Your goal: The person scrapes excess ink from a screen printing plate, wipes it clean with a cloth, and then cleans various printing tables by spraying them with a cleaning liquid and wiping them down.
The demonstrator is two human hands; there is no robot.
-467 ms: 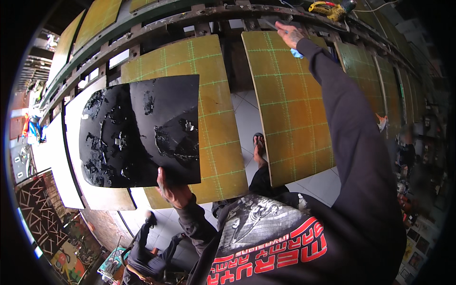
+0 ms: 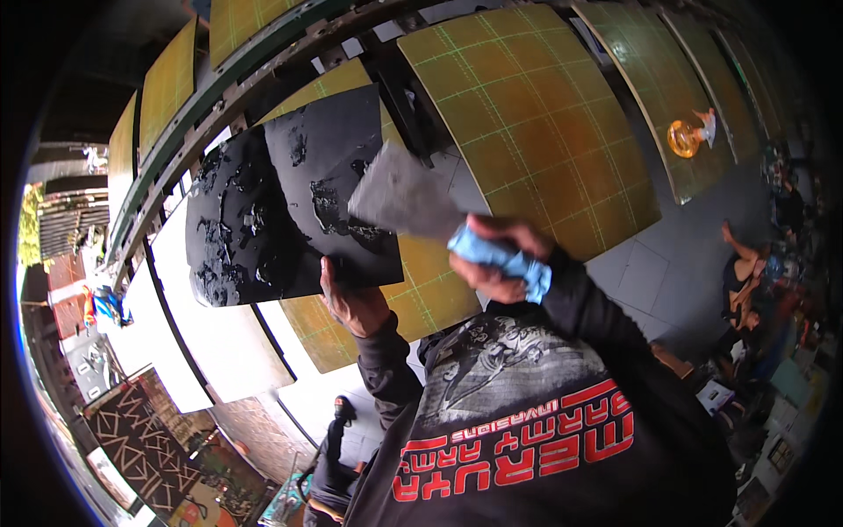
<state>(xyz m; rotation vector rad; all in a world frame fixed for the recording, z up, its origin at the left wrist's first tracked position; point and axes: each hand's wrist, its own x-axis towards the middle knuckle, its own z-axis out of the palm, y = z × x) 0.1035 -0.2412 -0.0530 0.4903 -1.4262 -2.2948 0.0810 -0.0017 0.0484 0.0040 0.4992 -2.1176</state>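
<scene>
The black sheet [image 2: 290, 206] is showing a flat, dark face mottled with glossy wet patches and paler smears, and a crease or seam is running top to bottom through it, so that it is reading as two panels side by side. It is being held up in front of the person, left of centre in the view, over the yellow-green gridded panels [image 2: 536, 132] that are lying on a slanted rack [image 2: 263, 61].

The left hand [image 2: 351, 303] is gripping the sheet's lower edge, the thumb lying over the front face and the fingers curling behind it, out of sight. The right hand [image 2: 500, 259] is closing tightly round a blue cloth [image 2: 496, 255] wrapped about the handle of a broad grey blade [image 2: 399, 193], a trowel or scraper by its shape; the flat metal is lying across the sheet's lower right corner, though whether it is actually touching is not clear because the blade is blurring.

The handle itself is being hidden by the cloth and fingers. The gridded panels are looking stiff and mesh-like, with pale green lines crossing a mustard ground. An orange glassy object [image 2: 685, 138] is sitting on a further panel, too small to identify. The dark printed sweatshirt [image 2: 527, 413] is filling the lower frame.
</scene>
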